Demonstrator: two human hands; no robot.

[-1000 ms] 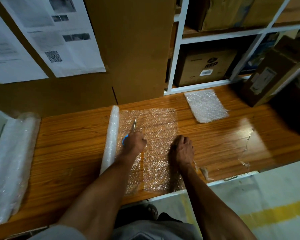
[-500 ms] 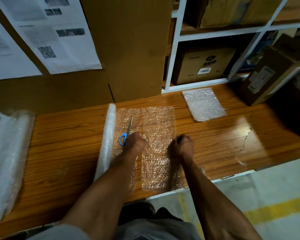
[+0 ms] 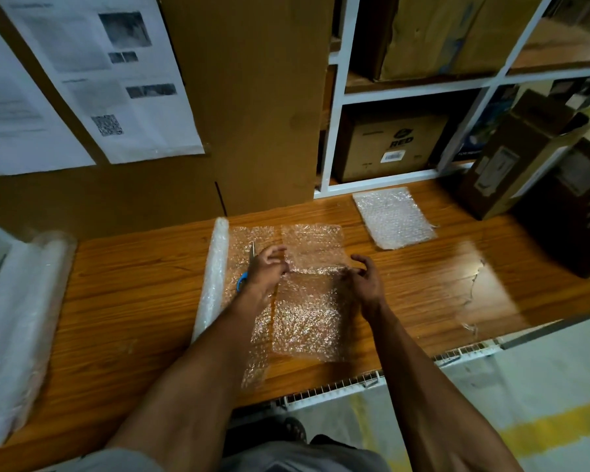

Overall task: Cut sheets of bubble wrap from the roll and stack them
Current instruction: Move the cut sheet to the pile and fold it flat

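Observation:
A cut bubble wrap sheet lies on the wooden table, to the right of the thin bubble wrap roll. A crease runs across the sheet between my hands. My left hand pinches the sheet at the crease's left end with curled fingers. At the right end my right hand pinches it too. Blue-handled scissors lie on the unrolled wrap, partly under my left hand. A stack of cut sheets sits at the back right.
A large bubble wrap roll lies at the table's left end. Cardboard boxes stand at the back right, and white shelves with more boxes rise behind. The table's front edge is close to my arms.
My right hand rose from a fist pressed on the sheet's right edge and now pinches it. My left hand opened over the scissors and reached to the sheet, which now shows a crease.

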